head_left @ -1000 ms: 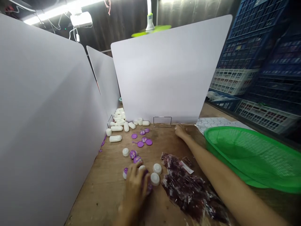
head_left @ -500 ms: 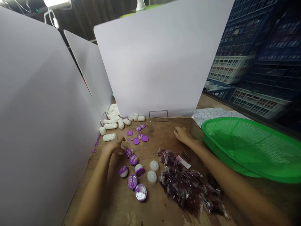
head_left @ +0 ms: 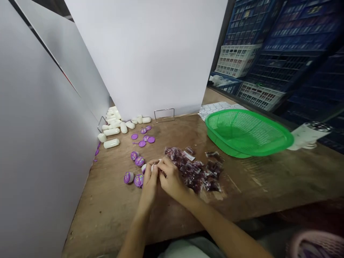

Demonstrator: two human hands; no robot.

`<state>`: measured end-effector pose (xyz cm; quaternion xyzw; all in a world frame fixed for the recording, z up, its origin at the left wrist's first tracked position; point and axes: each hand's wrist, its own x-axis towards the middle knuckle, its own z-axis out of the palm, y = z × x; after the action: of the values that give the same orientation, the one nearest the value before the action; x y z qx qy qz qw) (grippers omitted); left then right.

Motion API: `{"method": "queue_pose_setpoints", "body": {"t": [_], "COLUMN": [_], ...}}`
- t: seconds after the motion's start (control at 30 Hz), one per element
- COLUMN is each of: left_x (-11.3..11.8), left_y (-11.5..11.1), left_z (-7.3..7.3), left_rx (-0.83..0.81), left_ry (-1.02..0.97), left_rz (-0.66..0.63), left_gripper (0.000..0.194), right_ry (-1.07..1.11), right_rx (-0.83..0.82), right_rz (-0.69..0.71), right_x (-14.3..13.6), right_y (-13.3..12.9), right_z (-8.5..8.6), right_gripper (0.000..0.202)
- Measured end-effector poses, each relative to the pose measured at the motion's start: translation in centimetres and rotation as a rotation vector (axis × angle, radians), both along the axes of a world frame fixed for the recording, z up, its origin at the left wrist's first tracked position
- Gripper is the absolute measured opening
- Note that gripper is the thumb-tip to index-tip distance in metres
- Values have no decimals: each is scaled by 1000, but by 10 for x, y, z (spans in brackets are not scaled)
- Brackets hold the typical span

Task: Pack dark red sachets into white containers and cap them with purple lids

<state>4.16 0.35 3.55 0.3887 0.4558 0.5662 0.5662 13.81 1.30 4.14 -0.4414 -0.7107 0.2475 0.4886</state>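
Note:
My left hand [head_left: 149, 182] and my right hand [head_left: 171, 179] meet over the middle of the table, fingers closed around small white cups [head_left: 153, 167] that are mostly covered by them. Left of my hands stand several white cups with purple lids [head_left: 139, 161], some partly hidden by my left hand. Close by my right hand lies a pile of dark red sachets [head_left: 192, 172] in clear film, with a white strip [head_left: 188, 156] on it. Loose purple lids [head_left: 151, 139] are scattered farther back.
Stacks of white cups [head_left: 111, 143] lie at the back left beside white partition boards [head_left: 150, 64]. A green basket [head_left: 228, 139] stands on the right, with a white cylinder [head_left: 309, 135] beside it. Plastic crates [head_left: 239, 59] are stacked behind. A wire stand [head_left: 164, 115] supports the back board.
Both hands have come together from far apart, back toward me, and closed around the white cups. The camera view has tilted down and shifted right.

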Motion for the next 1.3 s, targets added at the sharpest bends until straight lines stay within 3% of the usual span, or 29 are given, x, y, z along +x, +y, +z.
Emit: {"method": "queue_pose_setpoints", "body": {"t": [0.1, 0.13, 0.17, 0.23, 0.3, 0.4, 0.5, 0.6, 0.67, 0.7, 0.8, 0.9, 0.97, 1.03, 1.1, 1.13, 1.23, 1.3], "left_x": [19, 22, 24, 29, 34, 41, 44, 43, 43, 43, 47, 46, 38, 25, 10, 3, -14, -22], "left_y": [-11, -12, -13, -15, -17, -21, -22, -22, -21, -21, -22, -23, -23, -21, -18, -17, -13, -14], "left_z": [-13, -17, -22, -29, -34, -35, -33, -32, -32, -32, -32, -30, -27, -24, -21, -20, -18, -19], "left_rx": [-43, -67, -90, -127, -172, -242, -283, -263, -239, -228, -169, -62, -9, -4, -13, -11, -14, -40], "left_ry": [-111, -161, -200, -235, -251, -294, -393, -419, -358, -327, -377, -482, -428, -349, -309, -296, -286, -305], "left_rz": [1, -12, -26, -55, -78, -104, -138, -129, -98, -82, -56, 17, 82, 122, 168, 199, 269, 273], "left_gripper": [28, 29, 29, 31, 34, 34, 29, 31, 34, 33, 25, 23, 25, 28, 33, 34, 37, 37], "right_ry": [-66, -110, -163, -381, -441, -478, -464, -403, -278, -196, 276, 194, 92, -1, -133, -235, -342, -386], "right_rx": [-98, -144, -188, -233, -254, -271, -269, -247, -222, -209, -172, -79, -53, -126, -269, -347, -361, -356], "right_rz": [123, 80, -9, -380, -578, -690, -713, -737, -690, -631, -187, -34, 57, 220, 304, 222, 67, -4], "right_x": [30, 47, 67, 108, 145, 180, 190, 181, 160, 145, 89, 45, 30, 23, 14, 8, -14, -26], "right_y": [-4, -2, 1, 7, 12, 17, 20, 19, 13, 8, -12, -25, -19, 4, 43, 66, 134, 166], "right_z": [-3, -6, -9, -19, -33, -53, -62, -56, -44, -37, -18, -8, -4, 1, 7, 9, 11, 7], "right_gripper": [26, 26, 26, 25, 29, 27, 21, 17, 14, 14, 10, 9, 15, 18, 21, 23, 19, 12]}}
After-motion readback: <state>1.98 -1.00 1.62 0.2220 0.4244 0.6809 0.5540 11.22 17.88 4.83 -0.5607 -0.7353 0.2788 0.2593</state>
